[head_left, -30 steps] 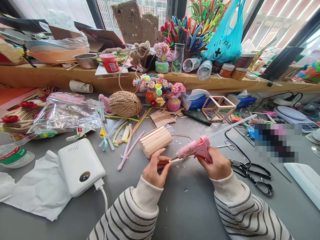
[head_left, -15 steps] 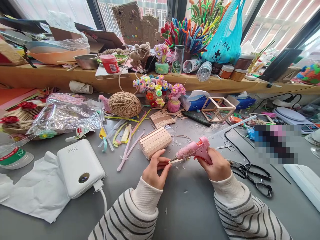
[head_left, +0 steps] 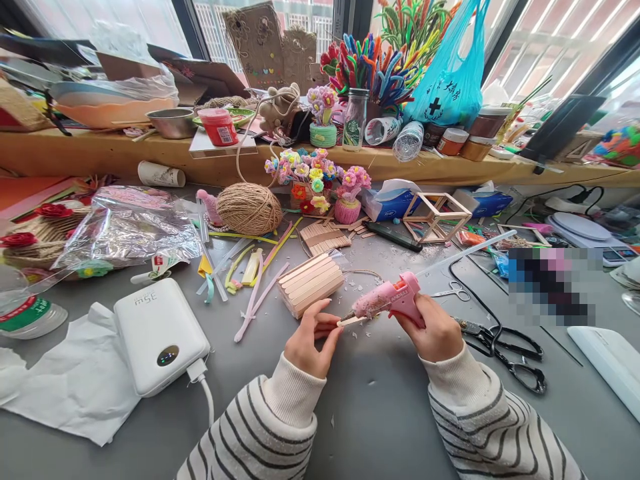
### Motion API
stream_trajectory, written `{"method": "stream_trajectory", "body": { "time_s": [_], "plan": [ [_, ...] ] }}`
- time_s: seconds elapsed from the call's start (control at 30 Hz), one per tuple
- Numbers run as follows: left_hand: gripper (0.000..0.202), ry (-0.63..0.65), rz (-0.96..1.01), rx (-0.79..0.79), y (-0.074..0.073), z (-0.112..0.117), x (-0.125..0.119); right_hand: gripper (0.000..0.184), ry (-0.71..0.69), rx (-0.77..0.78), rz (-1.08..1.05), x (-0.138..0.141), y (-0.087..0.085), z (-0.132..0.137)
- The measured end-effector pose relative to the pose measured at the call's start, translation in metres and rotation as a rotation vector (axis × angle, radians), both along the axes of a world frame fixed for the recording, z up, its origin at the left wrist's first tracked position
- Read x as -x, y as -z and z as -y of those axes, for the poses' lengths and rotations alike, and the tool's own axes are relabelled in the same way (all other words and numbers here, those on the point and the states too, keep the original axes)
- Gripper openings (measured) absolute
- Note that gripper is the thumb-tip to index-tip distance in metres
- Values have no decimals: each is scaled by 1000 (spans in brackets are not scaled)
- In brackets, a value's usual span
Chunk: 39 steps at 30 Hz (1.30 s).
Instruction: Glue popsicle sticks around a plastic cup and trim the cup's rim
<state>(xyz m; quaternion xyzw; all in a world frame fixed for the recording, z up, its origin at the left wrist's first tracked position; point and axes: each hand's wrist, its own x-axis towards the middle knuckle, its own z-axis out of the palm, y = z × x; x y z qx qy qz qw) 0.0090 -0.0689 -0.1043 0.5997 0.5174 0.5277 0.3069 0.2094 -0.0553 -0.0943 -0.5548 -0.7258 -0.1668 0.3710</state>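
Observation:
A pale popsicle stick (head_left: 353, 321) is pinched at its left end by my left hand (head_left: 313, 337), whose thumb and fingertips close on it. My right hand (head_left: 436, 329) grips the handle of a pink hot glue gun (head_left: 385, 298). The gun's metal nozzle points left and down at the stick's held end, close to my left fingertips; whether it touches cannot be made out. A clear glue stick (head_left: 465, 252) juts from the gun's rear. Just beyond my left hand lies a wrapped bundle of popsicle sticks (head_left: 311, 283).
Black scissors (head_left: 520, 363) and small scissors (head_left: 455, 291) lie right of my right hand. A white power bank (head_left: 161, 337) with a cable stands at left. Behind are a twine ball (head_left: 250, 209), a wooden stick cube frame (head_left: 436, 218) and pipe cleaners (head_left: 265, 293).
Almost nothing differs. The glue gun's nozzle stays by the stick's held end, and both hands keep their places.

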Motion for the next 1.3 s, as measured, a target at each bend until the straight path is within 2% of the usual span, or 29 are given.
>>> {"method": "stream_trajectory", "body": {
  "time_s": [0.63,0.83,1.07,1.3],
  "plan": [
    [36,0,-7,-19,2,-1,0,24,-30,-16,50,-3,1,-1],
    [38,-4,22,-38,4,-1,0,19,-89,-69,110,-7,1,-4],
    [37,-12,19,-43,3,-1,-1,22,-54,-18,42,-4,0,-2],
    [36,-26,18,-41,1,0,-1,24,-53,-52,40,-4,0,-2]
  ]
}}
